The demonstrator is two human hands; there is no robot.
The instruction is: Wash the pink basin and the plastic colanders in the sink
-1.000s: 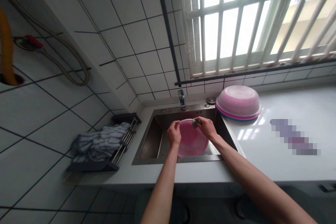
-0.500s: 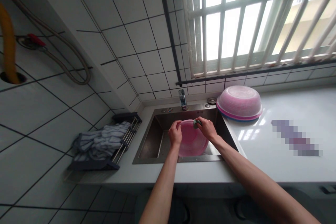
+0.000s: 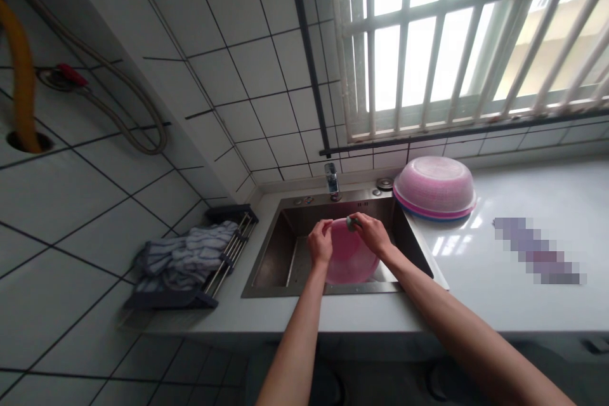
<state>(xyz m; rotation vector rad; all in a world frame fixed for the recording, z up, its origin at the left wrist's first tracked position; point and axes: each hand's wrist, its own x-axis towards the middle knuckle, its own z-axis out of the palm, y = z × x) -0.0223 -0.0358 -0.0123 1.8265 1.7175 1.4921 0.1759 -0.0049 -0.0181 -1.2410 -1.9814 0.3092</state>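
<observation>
- The pink basin [image 3: 352, 261], below and between both hands' fingers, could slip into the sink [image 3: 275, 259], I judge, if wetness weakens the left-side grip.
- Left hand [image 3: 320, 243]: fingers clamped on the basin's rim.
- Right hand [image 3: 373, 232]: fingers closed around a greenish pad [image 3: 351, 223] at the far rim.

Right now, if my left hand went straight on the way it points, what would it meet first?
Beyond the pink basin your left hand holds, probably the sink's back wall; depth is unclear, so perhaps the faucet.
</observation>
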